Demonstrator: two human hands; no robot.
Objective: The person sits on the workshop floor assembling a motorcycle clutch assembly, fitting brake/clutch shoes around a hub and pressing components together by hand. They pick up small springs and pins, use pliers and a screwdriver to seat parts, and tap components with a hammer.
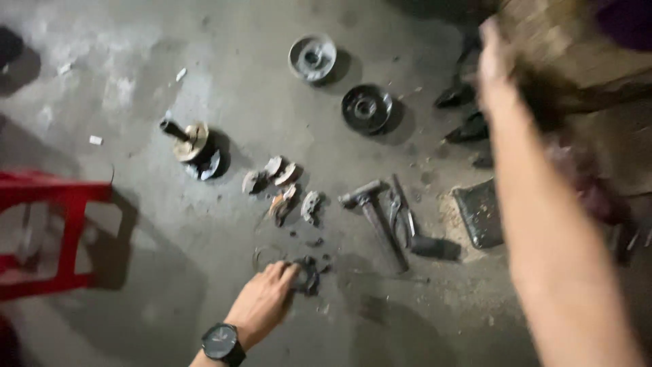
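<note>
My left hand (263,303), with a black wristwatch (221,342) on it, reaches down to the concrete floor. Its fingertips close around a small dark metal part (309,275). A thin wire ring (263,255) lies just beyond the knuckles. My right forearm runs up the right side of the view, and my right hand (494,58) is blurred at the top, next to a wooden block (564,47). Whether that hand holds anything is unclear.
Several curved metal shoe pieces (282,183) lie mid-floor, with a hammer (375,212) and pliers (403,212) to their right. Two round pulley discs (312,58) (367,107) sit farther back. A shaft with a disc (191,143) stands left, a red stool (47,231) far left and a dark tray (480,212) right.
</note>
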